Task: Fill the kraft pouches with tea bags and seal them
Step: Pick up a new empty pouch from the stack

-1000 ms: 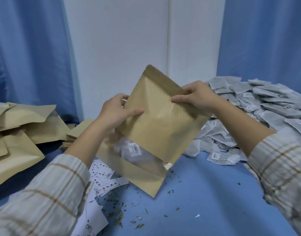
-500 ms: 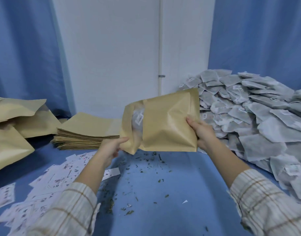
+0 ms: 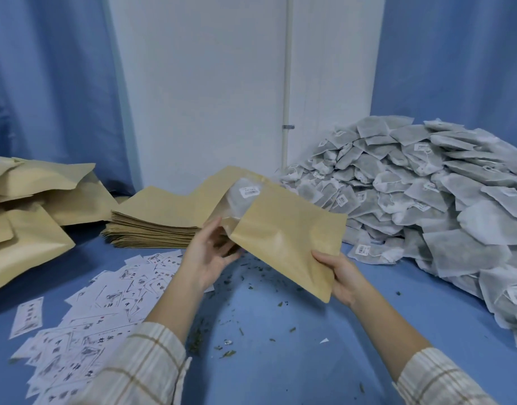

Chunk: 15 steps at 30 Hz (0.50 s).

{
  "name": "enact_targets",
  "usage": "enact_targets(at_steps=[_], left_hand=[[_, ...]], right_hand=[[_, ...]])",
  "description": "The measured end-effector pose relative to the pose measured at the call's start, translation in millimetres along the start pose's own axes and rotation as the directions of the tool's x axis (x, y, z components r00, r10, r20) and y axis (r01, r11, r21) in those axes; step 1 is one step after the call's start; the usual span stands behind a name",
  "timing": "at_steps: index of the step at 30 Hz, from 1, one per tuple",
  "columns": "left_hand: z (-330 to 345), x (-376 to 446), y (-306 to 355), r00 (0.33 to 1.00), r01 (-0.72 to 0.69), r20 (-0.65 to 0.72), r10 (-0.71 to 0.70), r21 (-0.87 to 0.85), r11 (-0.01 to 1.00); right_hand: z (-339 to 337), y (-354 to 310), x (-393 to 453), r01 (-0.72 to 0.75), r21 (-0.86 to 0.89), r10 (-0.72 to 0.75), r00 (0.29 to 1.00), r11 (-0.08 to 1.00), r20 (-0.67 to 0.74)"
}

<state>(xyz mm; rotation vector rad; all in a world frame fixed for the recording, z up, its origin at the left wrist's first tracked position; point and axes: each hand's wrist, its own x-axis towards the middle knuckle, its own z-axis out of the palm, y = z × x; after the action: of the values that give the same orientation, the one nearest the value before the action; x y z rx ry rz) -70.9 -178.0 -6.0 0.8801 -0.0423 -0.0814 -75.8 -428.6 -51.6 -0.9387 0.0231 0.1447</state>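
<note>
Midair, held between both: left hand (image 3: 206, 258) with loosely curled fingers at the near left edge of the kraft pouch (image 3: 283, 238), right hand (image 3: 343, 277) gripping its lower right corner. Tilted above the blue table (image 3: 269, 346), tea bags (image 3: 245, 194) visible through the clear window (label showing). Behind, flat pouch stack (image 3: 152, 226); right, tea bag heap (image 3: 426, 194); left, printed labels (image 3: 105, 311).

Small white printed paper slips (image 3: 111, 311) lie scattered on the blue counter (image 3: 280, 361) among dark loose leaf crumbs (image 3: 228, 350). Blue curtains (image 3: 46, 83) flank a white wall (image 3: 198, 83).
</note>
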Motion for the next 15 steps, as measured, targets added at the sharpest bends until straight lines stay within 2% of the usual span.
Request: enact_targets(at_steps=[4, 7, 11, 13, 14, 15], left_hand=[[-7, -7, 4, 0.999, -0.051, 0.011, 0.053, -0.106, 0.993], [-25, -17, 31, 0.987, -0.162, -0.021, 0.161, -0.172, 0.972], [-67, -33, 83, 0.973, -0.23, -0.062, 0.221, -0.205, 0.952], [-92, -34, 109, 0.964, -0.264, -0.09, 0.249, -0.271, 0.926], [-103, -34, 123, 0.957, -0.288, -0.118, 0.264, -0.295, 0.911], [-114, -31, 137, 0.947, -0.314, -0.166, 0.274, -0.314, 0.896]], right_hand=[[38, 19, 3, 0.072, 0.11, -0.074, 0.997, 0.991, 0.014], [90, 36, 10, 0.084, 0.162, -0.101, 0.99, 0.983, 0.101], [226, 69, 36, 0.042, 0.269, -0.108, 0.966, 0.962, 0.234], [319, 84, 56, -0.08, 0.293, -0.017, 0.949, 0.953, 0.314], [363, 89, 58, -0.178, 0.209, 0.082, 0.913, 0.962, 0.4], [394, 95, 55, -0.208, 0.054, 0.157, 0.862, 0.977, 0.483]])
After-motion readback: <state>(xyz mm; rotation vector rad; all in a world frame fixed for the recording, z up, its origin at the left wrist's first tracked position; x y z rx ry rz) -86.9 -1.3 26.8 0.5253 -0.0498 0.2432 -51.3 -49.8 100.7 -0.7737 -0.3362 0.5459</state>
